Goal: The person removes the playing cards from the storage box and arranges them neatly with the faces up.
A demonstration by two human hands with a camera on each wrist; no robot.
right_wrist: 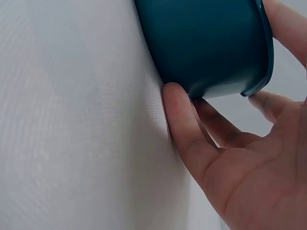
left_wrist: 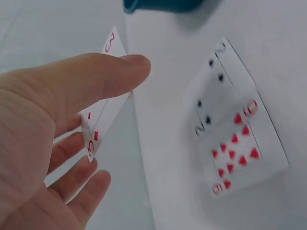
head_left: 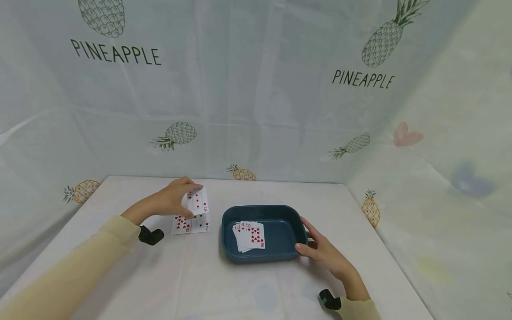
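Observation:
My left hand [head_left: 172,198] pinches a three of diamonds [head_left: 198,201] between thumb and fingers, raised above the table. Under it on the tabletop lie a nine of hearts [left_wrist: 235,155] and a black two [left_wrist: 216,86], face up and side by side. A dark teal tray [head_left: 284,255] stands to the right of them. Inside its left half is a loose fan of cards, a ten of hearts [head_left: 257,234] on top. At the tray's right end my right hand [head_left: 326,253] grips the wall, fingers spread around it; in the right wrist view one finger reaches the base.
White cloth covers the table [head_left: 192,284]. Behind it and to the right hang pineapple-print curtains [head_left: 248,111], meeting the table's back edge. A dark wrist device [head_left: 151,235] sits at the left cuff, another dark device [head_left: 330,300] at the right.

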